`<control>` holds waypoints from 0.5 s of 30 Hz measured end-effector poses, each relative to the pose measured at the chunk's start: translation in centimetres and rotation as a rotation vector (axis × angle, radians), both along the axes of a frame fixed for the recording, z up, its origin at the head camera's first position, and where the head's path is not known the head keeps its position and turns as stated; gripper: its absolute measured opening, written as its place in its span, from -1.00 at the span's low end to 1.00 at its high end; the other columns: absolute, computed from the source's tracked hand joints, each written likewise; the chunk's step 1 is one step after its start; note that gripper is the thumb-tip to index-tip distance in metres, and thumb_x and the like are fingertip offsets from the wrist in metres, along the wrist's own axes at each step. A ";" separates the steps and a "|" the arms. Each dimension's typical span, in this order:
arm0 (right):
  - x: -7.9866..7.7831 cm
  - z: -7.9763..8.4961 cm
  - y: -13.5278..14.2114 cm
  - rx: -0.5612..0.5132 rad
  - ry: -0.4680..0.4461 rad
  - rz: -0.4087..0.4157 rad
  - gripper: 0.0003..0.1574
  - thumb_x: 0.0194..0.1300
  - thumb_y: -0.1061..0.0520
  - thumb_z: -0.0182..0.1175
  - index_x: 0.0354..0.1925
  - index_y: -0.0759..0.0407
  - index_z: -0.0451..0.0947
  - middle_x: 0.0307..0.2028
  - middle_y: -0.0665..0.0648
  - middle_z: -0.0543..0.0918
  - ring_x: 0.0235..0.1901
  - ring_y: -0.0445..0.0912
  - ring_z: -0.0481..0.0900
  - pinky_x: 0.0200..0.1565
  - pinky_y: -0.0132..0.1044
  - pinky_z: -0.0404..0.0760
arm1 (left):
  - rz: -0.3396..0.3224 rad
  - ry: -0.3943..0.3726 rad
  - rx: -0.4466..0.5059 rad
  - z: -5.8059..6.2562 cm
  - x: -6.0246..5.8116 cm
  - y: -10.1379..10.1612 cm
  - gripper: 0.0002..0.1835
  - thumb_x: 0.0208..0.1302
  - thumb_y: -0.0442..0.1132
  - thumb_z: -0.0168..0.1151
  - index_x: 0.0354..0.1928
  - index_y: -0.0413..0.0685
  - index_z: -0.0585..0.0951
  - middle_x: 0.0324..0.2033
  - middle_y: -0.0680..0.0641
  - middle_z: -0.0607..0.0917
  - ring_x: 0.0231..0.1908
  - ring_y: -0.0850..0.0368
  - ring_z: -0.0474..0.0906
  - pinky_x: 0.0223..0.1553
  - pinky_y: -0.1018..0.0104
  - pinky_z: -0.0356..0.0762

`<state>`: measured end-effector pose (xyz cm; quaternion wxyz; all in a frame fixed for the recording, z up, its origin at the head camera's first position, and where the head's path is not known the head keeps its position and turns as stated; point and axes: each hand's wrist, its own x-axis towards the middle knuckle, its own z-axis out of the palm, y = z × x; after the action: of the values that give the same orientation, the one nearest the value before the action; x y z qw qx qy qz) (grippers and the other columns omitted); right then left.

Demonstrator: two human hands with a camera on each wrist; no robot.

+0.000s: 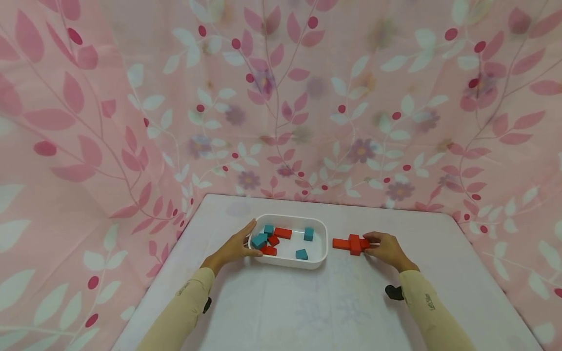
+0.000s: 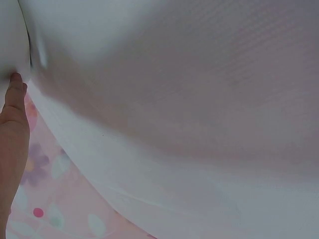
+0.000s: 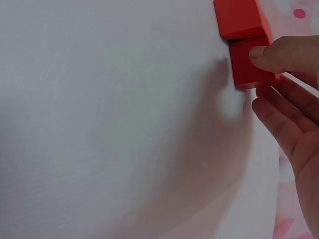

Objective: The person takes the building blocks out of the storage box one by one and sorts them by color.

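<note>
A white plastic tray (image 1: 290, 263) stands on the table with red and teal toy blocks inside. My left hand (image 1: 234, 247) holds its left end, thumb at the front rim and fingers along the far side. To the right of the tray, red blocks lie in a row: a long block (image 1: 340, 243), a crosswise block (image 1: 354, 245) in the middle, and a red block (image 3: 249, 62) at the right end. My right hand (image 1: 386, 249) pinches that end block, thumb on top and fingers beside it. In the right wrist view it abuts the neighbouring red block (image 3: 240, 19).
In the tray lie a teal cube (image 1: 309, 234), a teal five-sided block (image 1: 301, 254), a long red block (image 1: 283, 233) and several blocks heaped at the left. A white cloth covers the table (image 1: 298, 312). Pink floral curtains (image 1: 281, 97) enclose its back and sides.
</note>
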<state>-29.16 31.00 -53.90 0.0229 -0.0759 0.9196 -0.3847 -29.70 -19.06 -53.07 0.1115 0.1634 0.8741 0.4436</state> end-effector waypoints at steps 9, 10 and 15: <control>-0.5 3.5 -1.6 -0.020 0.099 0.031 -0.46 0.23 0.23 0.32 0.16 0.37 0.51 0.09 0.39 0.57 0.05 0.29 0.57 0.04 0.10 0.57 | 0.001 0.003 0.024 0.1 0.0 0.1 0.17 0.06 -0.09 0.52 0.56 0.10 -0.08 0.53 0.02 -0.06 0.39 -0.23 0.16 0.27 -0.01 0.30; -0.7 3.8 -2.0 -0.029 0.113 0.040 -0.46 0.24 0.22 0.31 0.16 0.38 0.50 0.08 0.40 0.57 0.05 0.30 0.56 0.04 0.10 0.56 | 0.003 0.002 0.021 0.1 0.0 0.0 0.17 0.05 -0.09 0.52 0.56 0.10 -0.08 0.53 0.02 -0.06 0.39 -0.22 0.17 0.27 -0.01 0.30; -1.6 4.7 -4.4 -0.053 0.152 0.064 -0.48 0.25 0.19 0.32 0.13 0.41 0.52 0.05 0.40 0.60 0.01 0.27 0.59 0.04 0.08 0.57 | -0.006 0.003 0.020 0.1 0.0 0.1 0.18 0.04 -0.09 0.53 0.56 0.05 -0.08 0.53 0.02 -0.08 0.40 -0.20 0.16 0.28 0.01 0.29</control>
<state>-30.75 26.56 -49.20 -0.0368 -0.1348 0.9052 -0.4013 -29.70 -18.99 -52.95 0.1099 0.1679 0.8692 0.4519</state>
